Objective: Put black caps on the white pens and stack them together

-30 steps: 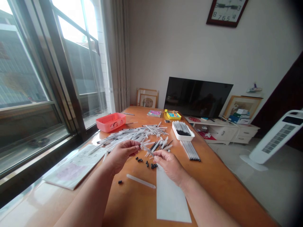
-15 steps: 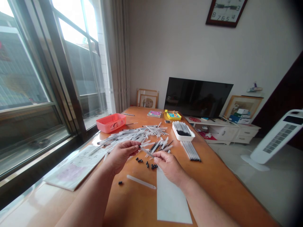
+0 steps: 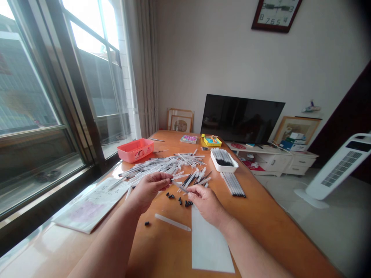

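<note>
A translucent pen point(image 3: 180, 187) slants between my two hands over the table. My left hand point(image 3: 155, 185) pinches its dark far end, where a small black part shows at the fingertips. The near end of the barrel is gripped between thumb and fingers of my right hand point(image 3: 203, 199). Several small black pen plugs point(image 3: 186, 203) lie just below the hands, and a single black plug point(image 3: 147, 223) sits apart to the left. One clear pen barrel point(image 3: 173, 222) rests on the wood closer to me. Beyond my hands spreads a loose pile of pen parts point(image 3: 162, 164).
A white sheet point(image 3: 211, 245) lies under my right forearm, a booklet point(image 3: 92, 208) at left. Farther off stand a red basket point(image 3: 135, 150), a white tray point(image 3: 224, 168) of pens, a row of pens point(image 3: 233, 185) and a yellow box point(image 3: 213, 142). The table point(image 3: 261, 216) has its edge at right.
Both hands stay almost where they were, still gripping the pen. The view has shifted very slightly; nothing on the table has visibly moved.
</note>
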Demonstrator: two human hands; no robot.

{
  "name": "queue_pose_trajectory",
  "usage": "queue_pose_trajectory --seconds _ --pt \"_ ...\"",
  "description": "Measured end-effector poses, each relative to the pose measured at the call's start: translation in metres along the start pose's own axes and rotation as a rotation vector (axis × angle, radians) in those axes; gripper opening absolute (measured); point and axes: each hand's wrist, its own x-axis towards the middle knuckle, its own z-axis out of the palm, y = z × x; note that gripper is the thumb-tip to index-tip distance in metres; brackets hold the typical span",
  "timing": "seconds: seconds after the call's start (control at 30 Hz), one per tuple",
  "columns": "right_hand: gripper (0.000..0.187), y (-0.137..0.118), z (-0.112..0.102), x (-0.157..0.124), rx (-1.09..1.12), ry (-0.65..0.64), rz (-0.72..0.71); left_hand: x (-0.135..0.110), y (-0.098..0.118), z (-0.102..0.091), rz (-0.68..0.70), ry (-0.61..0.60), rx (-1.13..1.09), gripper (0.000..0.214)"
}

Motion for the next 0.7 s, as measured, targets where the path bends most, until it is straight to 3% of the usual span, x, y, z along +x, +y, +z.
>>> queue_pose_trajectory --seconds 0.4,0.7 --pt "0.021 -0.008 0.002 -0.002 -0.086 0.042 -0.022 -0.003 0.004 0.007 0.016 0.031 0.110 0.027" --pt "0.017 -0.016 0.003 -0.005 -0.058 0.081 -0.002 -0.002 0.001 0.008 -0.007 0.012 0.039 0.028"
